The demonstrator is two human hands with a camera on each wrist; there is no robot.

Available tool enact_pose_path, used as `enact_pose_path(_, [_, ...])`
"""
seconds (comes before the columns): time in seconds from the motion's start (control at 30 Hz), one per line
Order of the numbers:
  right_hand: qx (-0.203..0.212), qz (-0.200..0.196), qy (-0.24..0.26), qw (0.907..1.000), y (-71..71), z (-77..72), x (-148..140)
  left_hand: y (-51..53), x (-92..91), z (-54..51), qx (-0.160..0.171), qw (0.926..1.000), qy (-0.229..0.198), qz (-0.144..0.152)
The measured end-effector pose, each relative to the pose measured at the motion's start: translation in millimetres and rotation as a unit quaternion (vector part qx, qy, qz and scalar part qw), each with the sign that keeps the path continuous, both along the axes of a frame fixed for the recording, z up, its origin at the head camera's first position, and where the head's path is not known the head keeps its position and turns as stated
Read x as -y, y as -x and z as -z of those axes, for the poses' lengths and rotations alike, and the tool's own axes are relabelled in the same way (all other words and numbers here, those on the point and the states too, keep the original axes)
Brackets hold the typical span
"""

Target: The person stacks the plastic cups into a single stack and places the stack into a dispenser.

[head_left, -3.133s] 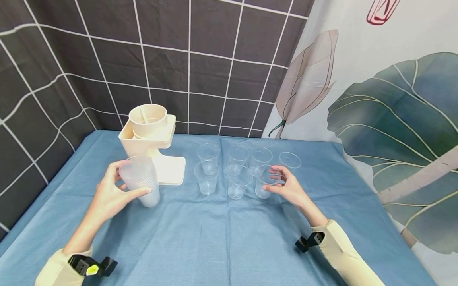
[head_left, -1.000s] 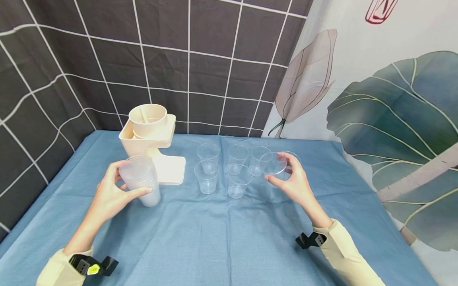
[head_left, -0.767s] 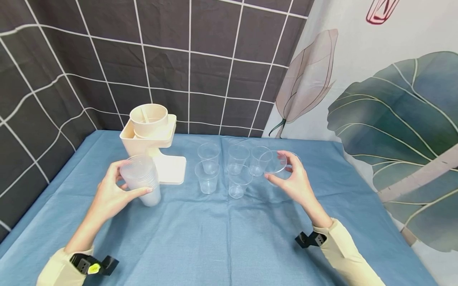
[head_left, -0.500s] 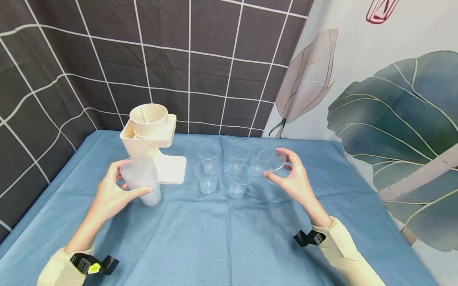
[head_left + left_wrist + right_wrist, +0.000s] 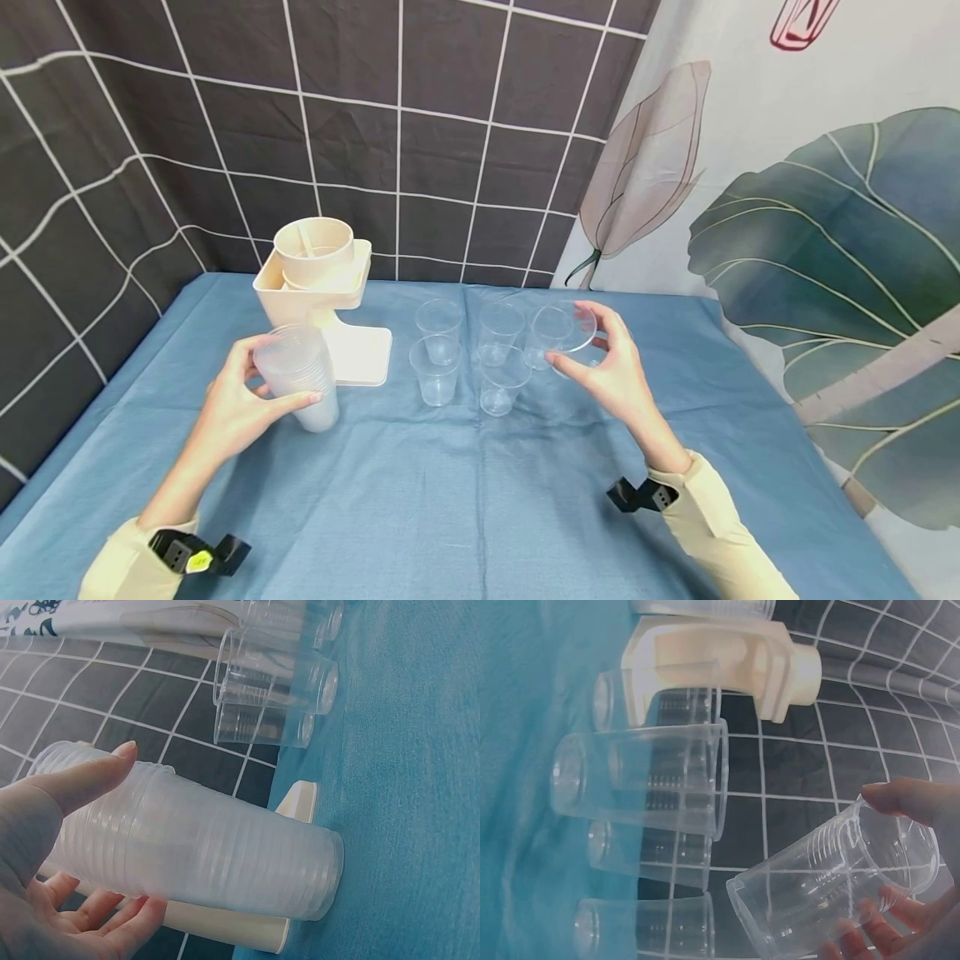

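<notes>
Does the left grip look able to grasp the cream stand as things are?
Probably not: the left grip is occupied, holding a stack of plastic cups. The cream stand is just beyond that stack, so with the cups released it would likely be within reach.

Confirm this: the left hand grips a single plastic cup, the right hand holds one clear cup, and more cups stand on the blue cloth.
One thing is wrong: the left hand grips a stack of nested plastic cups, its rings closely packed in the left wrist view. The right hand holds one clear cup, and more cups stand on the blue cloth.
</notes>
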State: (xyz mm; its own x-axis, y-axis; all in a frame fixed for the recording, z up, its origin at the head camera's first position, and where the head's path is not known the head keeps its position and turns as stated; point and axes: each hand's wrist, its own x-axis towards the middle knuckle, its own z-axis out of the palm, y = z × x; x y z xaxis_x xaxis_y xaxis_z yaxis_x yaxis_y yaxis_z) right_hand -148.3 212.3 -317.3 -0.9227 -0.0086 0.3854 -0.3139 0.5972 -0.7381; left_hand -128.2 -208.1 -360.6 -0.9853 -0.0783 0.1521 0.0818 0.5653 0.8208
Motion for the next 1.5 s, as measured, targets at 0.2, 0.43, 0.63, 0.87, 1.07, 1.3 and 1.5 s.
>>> enact_pose_path(0.2, [-0.005,-0.004,0.013,0.9999,-0.7,-4.9,2.7,0.0,-0.3,0.0,-0.003,1.0000,0.002,-0.001])
enact_pose_path(0.43, [-0.013,-0.015,0.030,0.9993,-0.9,-11.5,8.9,0.2,-0.5,0.1,-0.001,1.0000,0.008,-0.003])
enact_pose_path(0.63, [-0.022,-0.020,0.039,0.9988,0.5,-15.5,12.0,0.5,-0.9,0.9,0.000,1.0000,0.007,-0.003])
enact_pose_path(0.87, [-0.015,-0.035,0.062,0.9974,-0.8,-17.6,22.0,0.4,-1.0,2.2,-0.003,1.0000,0.002,0.000])
enact_pose_path(1.07, [-0.013,-0.064,0.086,0.9941,0.7,-16.3,38.3,0.4,0.1,2.3,-0.007,1.0000,0.000,-0.003])
enact_pose_path(1.3, [-0.016,-0.079,0.096,0.9921,3.9,-17.1,50.0,0.1,0.4,1.5,-0.005,1.0000,0.003,-0.003])
enact_pose_path(1.5, [-0.023,-0.095,0.103,0.9899,6.1,-21.8,58.8,0.5,-0.2,0.4,-0.001,0.9999,0.010,-0.005])
